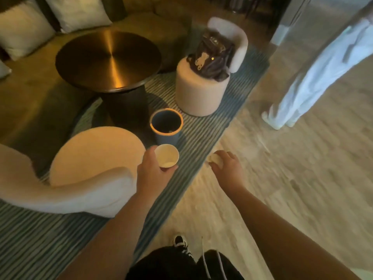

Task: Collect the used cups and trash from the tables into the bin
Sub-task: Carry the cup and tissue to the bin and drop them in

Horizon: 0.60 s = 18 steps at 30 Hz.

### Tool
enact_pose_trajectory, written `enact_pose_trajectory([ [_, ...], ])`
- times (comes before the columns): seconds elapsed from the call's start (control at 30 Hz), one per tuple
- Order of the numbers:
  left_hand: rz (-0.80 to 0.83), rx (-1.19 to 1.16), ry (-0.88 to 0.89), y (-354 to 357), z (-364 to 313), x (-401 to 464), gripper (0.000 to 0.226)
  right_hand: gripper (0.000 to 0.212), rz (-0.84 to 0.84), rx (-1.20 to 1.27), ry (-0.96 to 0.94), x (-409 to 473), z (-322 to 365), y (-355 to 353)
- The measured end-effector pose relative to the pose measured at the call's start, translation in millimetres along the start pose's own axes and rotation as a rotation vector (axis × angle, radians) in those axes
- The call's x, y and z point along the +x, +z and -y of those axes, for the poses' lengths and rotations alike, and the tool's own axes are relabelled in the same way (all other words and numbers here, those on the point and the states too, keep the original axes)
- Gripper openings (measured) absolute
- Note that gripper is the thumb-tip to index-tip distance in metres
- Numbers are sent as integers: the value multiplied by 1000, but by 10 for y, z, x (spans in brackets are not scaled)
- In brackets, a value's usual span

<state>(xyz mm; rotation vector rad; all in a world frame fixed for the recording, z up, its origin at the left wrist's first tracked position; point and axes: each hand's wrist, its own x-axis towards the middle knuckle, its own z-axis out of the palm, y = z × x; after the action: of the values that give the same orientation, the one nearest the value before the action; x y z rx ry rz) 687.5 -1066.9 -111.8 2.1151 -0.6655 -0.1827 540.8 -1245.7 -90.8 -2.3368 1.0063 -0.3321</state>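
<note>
A white paper cup point(167, 156) sits upright in my left hand point(151, 172), with a little pale residue at its bottom. My right hand point(227, 166) is closed around a crumpled pale wad of paper point(216, 159). The bin point(166, 124), a dark round container with a light rim, stands on the striped rug just beyond the cup. Its opening faces up and a small scrap lies inside. Both hands hover short of the bin, the left nearer to it.
A round bronze table point(108, 60) stands behind the bin. A cream chair point(80, 170) is at my left and another chair point(201, 91) holding a dark bag point(212, 56) at the bin's right. A person's legs point(314, 77) stand on the wooden floor at right.
</note>
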Motion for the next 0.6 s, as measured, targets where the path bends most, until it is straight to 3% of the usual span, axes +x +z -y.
enact_pose_trajectory([
  [0.37,-199,5,-320,509,238,1780,76,32,192,9,-148,2474,220,337],
  [0.6,-281,-71,-575,1186,368,3205,71,31,440,-71,-295,4372,135,774],
])
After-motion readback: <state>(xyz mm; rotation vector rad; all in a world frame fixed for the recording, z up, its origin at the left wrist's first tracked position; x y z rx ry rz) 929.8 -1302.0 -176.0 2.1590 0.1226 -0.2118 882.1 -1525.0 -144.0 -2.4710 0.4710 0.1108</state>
